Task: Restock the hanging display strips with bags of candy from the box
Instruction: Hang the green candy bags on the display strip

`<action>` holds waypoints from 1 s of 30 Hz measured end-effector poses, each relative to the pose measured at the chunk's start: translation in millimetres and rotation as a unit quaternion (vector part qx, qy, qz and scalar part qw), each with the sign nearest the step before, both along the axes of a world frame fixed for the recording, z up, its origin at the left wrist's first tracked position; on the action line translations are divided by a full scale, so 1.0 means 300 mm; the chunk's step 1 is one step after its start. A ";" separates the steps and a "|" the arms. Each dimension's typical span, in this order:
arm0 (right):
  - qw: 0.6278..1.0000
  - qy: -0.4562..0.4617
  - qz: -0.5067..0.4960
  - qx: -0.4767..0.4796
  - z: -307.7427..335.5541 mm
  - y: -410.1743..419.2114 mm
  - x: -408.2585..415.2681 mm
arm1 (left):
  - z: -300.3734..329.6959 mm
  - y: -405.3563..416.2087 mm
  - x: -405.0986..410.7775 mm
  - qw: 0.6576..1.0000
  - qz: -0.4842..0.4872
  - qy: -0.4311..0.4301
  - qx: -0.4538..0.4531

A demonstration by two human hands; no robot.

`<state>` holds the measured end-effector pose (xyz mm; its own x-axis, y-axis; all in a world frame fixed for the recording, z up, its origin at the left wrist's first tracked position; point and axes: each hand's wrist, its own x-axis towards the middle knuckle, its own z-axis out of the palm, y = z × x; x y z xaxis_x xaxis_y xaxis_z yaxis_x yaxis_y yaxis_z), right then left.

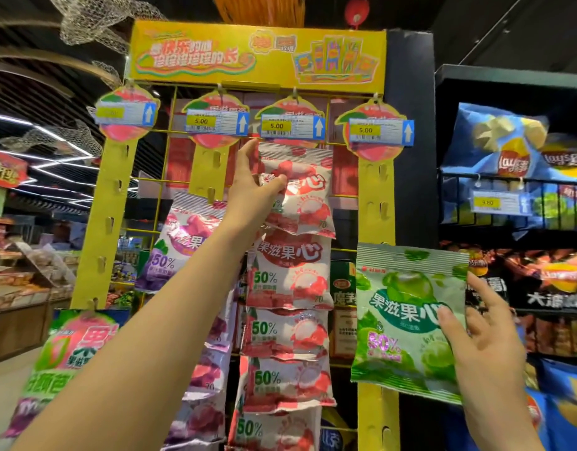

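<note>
Pinching top red bag point(296, 190) with left hand point(254, 193) | right hand point(476, 330) fingers grip green bag point(407, 320)

To my right I see blue Lay's crisp bags point(505, 148) on a black wire shelf point(508, 182), above a yellow 3.80 price tag point(487, 202). Far left, a wooden produce counter point(20, 288) sits under white ceiling light strips point(52, 138).

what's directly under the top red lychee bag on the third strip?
Below the top red bag, held by the left hand, more red bags hang in an overlapping column to the frame bottom. The strip and hooks behind them are covered.
</note>
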<state>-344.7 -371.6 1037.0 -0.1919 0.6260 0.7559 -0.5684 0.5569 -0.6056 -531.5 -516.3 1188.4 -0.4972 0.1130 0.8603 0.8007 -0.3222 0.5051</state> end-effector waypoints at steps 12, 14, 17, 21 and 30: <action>1.000 0.003 0.013 -0.015 -0.015 -0.029 0.011 | -0.011 0.002 0.002 0.997 0.026 -0.061 -0.039; 1.000 0.000 0.011 -0.016 -0.021 -0.025 0.013 | -0.017 0.000 0.004 0.996 0.027 -0.066 -0.046; 1.000 -0.006 -0.004 -0.014 -0.043 -0.016 0.010 | -0.020 -0.003 0.007 0.996 0.021 -0.074 -0.054; 1.000 -0.002 0.000 -0.008 -0.042 -0.037 0.022 | -0.039 -0.006 0.021 0.996 0.016 -0.071 -0.056; 0.999 -0.033 -0.018 0.002 -0.059 -0.042 0.017 | -0.086 -0.035 0.038 0.992 0.108 0.004 -0.071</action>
<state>-339.6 -384.2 1019.3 -0.2184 0.6302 0.7451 -0.5066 0.5794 -0.6385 -520.2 -526.9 1162.7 -0.5170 0.1252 0.8468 0.8471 -0.0677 0.5272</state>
